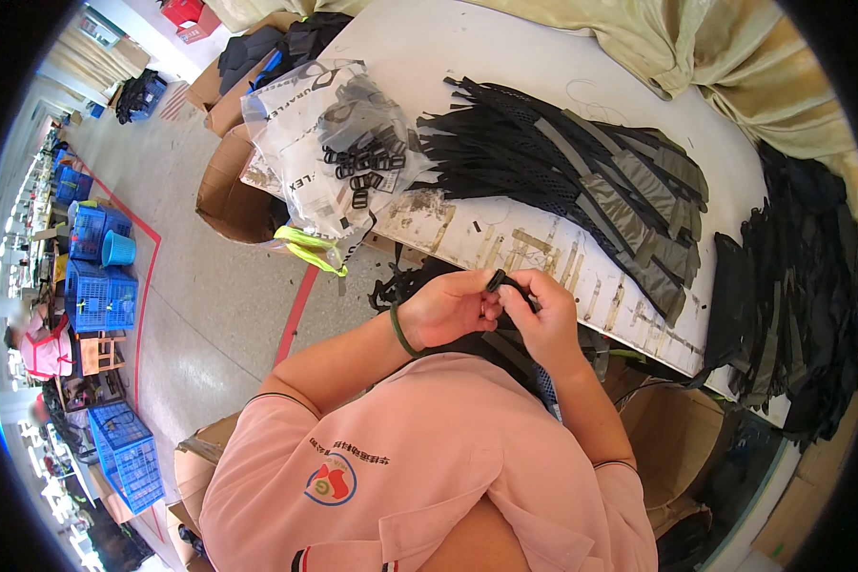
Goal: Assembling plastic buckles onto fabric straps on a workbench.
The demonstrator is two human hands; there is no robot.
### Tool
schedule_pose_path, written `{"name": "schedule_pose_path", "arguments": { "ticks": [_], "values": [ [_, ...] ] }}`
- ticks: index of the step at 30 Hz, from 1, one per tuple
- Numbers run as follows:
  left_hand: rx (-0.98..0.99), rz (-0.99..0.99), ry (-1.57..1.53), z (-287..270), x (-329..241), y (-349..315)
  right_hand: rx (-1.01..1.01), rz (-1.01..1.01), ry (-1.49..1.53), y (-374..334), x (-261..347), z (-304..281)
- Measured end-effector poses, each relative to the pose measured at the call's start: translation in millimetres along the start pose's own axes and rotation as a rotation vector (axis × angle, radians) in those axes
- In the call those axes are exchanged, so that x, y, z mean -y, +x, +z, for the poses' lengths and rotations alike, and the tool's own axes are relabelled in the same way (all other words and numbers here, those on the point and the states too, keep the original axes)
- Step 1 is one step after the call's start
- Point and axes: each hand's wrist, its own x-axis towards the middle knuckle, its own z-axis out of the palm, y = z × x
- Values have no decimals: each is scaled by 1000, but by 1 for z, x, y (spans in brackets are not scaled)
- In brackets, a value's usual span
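Close to the table's front edge, my left hand [440,313] pinches a small black plastic buckle [495,279]. My right hand [550,315] meets it from the other side, its thumb and fingers closed on a black strap [522,288] that runs to the buckle. How far the strap passes through the buckle cannot be made out. Beyond my left hand, a clear plastic bag [300,143] lies at the table corner with several black buckles [364,157] in and on it. Past my right hand is a spread pile of black and grey mesh straps [582,181].
The white table [410,57] has a worn, tape-marked front edge. More black straps [782,315] hang over its right end. Cardboard boxes [234,186] stand at the left, with a yellow-green strip [313,250] beside them. Blue crates [126,453] line the floor farther left, near a seated person.
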Motion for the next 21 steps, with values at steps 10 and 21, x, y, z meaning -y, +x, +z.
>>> {"name": "schedule_pose_path", "arguments": {
  "ticks": [10,21],
  "values": [
    [-54,95,192,7,-8,-2,121,113,106,3,6,-7],
    [-188,188,349,15,-17,4,47,-194,-200,12,3,-10]
  ]
}}
